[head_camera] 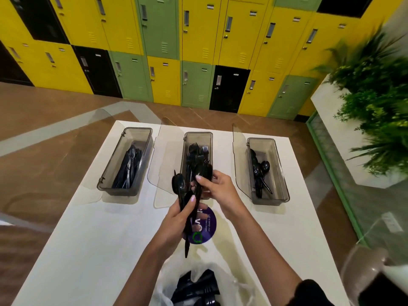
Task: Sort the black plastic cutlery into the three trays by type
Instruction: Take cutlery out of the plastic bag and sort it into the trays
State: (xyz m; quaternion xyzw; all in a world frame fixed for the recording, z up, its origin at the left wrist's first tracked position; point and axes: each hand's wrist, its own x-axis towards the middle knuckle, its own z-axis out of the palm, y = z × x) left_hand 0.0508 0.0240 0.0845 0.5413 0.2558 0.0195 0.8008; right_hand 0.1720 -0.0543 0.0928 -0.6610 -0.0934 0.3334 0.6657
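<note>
Left hand point(176, 219): curled round the handles of a bundle of black cutlery point(185, 196), held upright above the middle of the tabletop point(99, 239). Spoon bowls are seen at the top of the bundle; one handle hangs below the fist.

Right hand point(219, 188): fingers and thumb closed in a pinch on a spoon point(202, 172) at the top right of the same bundle, just in front of the near end of the middle tray point(198, 134).

Three smoky clear trays are set in a row along the far edge, well apart from each other, each with a clear lid swung open to its left.
- Middle tray: forks point(197, 151), tines toward the far edge.
- Right tray point(271, 200): spoons point(259, 168), few, bowls toward the far end.
- Left tray point(114, 188): long slim black pieces point(130, 164); type cannot be told.

A round purple sticker point(208, 228) lies flat on the tabletop, partly covered by the left hand. At the near edge, a thin white plastic bag point(231, 281) lies open with more black cutlery inside, fork tines showing.
</note>
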